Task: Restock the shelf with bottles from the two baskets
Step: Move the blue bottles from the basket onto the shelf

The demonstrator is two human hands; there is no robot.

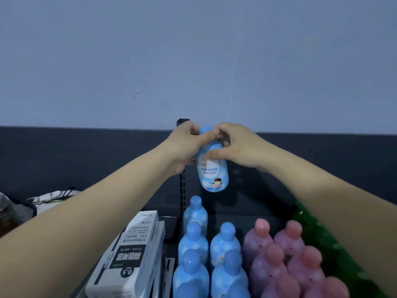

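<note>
While poised above the shelf (pixel 240 214), pinches held blue bottle (pixel 212 171) near cap with left grip (pixel 184 145), at shoulder with right grip (pixel 235 147); seemingly mid-placement; next needs lowering upright behind the shorter row of shelved blue bottles (pixel 227 239).

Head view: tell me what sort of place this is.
Probably a shop or stockroom, mid-restock: rows of identical blue bottles and pink bottles stand packed together, a slotted metal shelf upright rises behind them, and boxed goods are stacked alongside.
</note>
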